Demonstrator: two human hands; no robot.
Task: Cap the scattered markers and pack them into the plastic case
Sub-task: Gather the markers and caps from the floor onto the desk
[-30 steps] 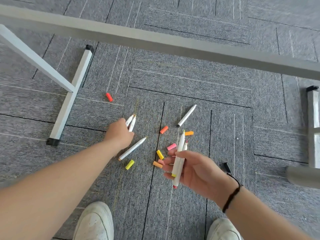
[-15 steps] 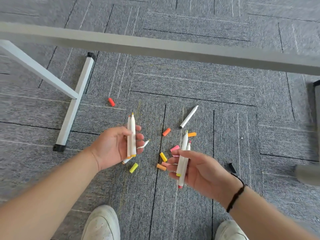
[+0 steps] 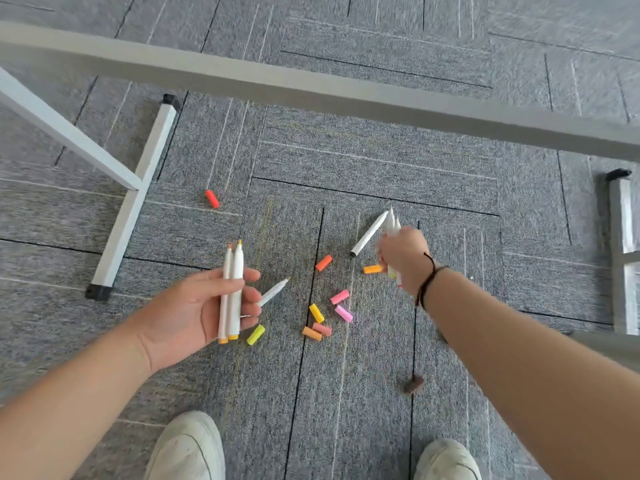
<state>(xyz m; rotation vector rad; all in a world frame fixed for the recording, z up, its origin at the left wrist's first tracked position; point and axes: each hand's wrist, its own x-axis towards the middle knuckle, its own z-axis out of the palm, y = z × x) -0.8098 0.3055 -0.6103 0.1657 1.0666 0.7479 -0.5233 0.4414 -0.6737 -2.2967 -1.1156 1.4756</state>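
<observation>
Your left hand (image 3: 194, 306) had its fingers curled round two uncapped white markers (image 3: 232, 292), tips up, palm toward you. Your right hand (image 3: 403, 256) gripped another pair of markers (image 3: 393, 220) in a closed fist, reaching just beside a loose marker (image 3: 369, 233) on the carpet (image 3: 346, 168). A third loose marker (image 3: 273, 292) lay behind your left fingers. Coloured caps (image 3: 323, 318) lay scattered between your hands, one red cap (image 3: 212, 198) well apart near the table leg (image 3: 135, 202).
</observation>
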